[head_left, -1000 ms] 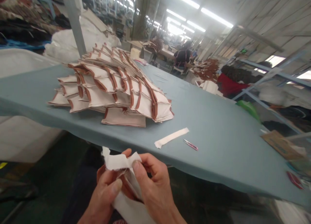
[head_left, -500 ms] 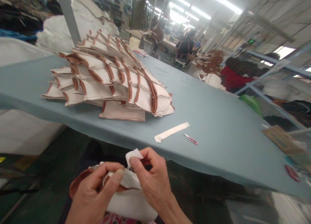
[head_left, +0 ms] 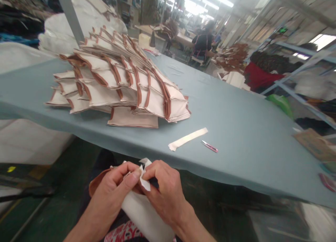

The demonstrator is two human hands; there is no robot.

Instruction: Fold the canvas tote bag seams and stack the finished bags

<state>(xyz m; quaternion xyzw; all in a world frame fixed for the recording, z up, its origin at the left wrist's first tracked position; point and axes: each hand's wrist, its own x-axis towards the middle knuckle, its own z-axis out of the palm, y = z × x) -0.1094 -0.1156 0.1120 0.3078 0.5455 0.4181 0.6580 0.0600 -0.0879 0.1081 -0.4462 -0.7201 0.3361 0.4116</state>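
My left hand (head_left: 115,184) pinches the edge of a cream fabric piece with brown trim (head_left: 143,208), held over my lap below the table edge. Right beside it, my right hand (head_left: 164,189) is closed on a small white strip (head_left: 145,180), which is bent and pressed against the fabric's edge. The fingertips of both hands nearly meet there. Much of the fabric's upper edge is hidden behind my fingers. On the table in front lie a cream strip (head_left: 188,139) and pink-handled thread snips (head_left: 209,146).
A large stack of cream pieces with brown edges (head_left: 126,81) covers the left of the blue-green table (head_left: 236,137). A cardboard box (head_left: 313,144) stands at the right. Farther back, a person (head_left: 203,44) sits near brown piles; shelves (head_left: 301,70) line the right.
My right hand has brought the white strip down against the fabric edge, and the strip is now folded. Both hands are closer together. The view has shifted slightly.
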